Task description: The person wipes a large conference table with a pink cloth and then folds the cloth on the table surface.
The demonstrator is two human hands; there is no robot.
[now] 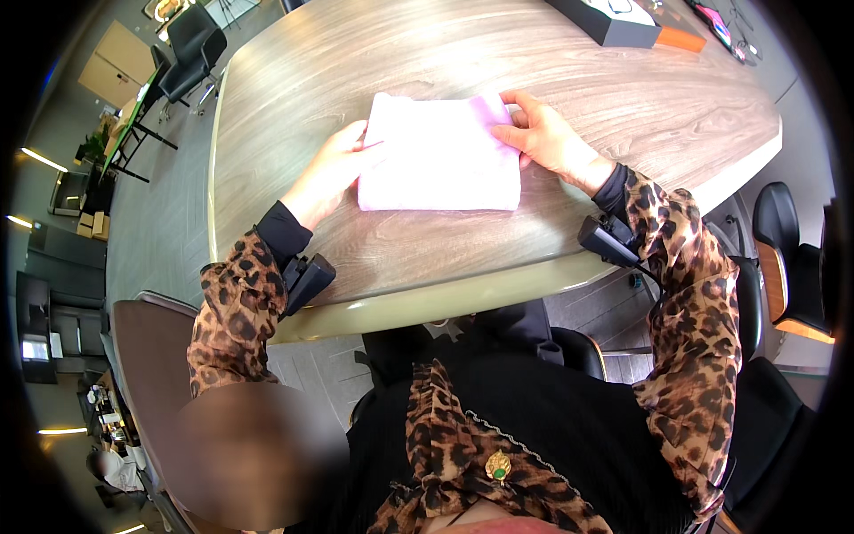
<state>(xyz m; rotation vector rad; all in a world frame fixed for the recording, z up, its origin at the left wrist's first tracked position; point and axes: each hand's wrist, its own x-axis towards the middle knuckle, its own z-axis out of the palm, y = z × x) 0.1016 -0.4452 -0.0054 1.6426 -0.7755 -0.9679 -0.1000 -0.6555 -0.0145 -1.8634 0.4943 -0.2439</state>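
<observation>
A pale pink folded cloth (437,157), possibly a towel, lies on the wooden table, its middle washed out by bright light. My left hand (337,163) grips its left side, the thumb over the top and the other fingers mostly hidden at the edge. At the upper right corner, my right hand (544,137) holds the cloth's edge between thumb and fingers. A soft fold with a pinkish shadow shows beside the right fingers. The cloth's near edge runs roughly parallel to the table's front edge.
The wood-grain table (293,87) has a pale rounded front edge. A dark open box (604,23) and an orange item (680,39) sit at the far right. Black chairs (777,220) stand to the right; another office chair (190,53) is beyond the far left corner.
</observation>
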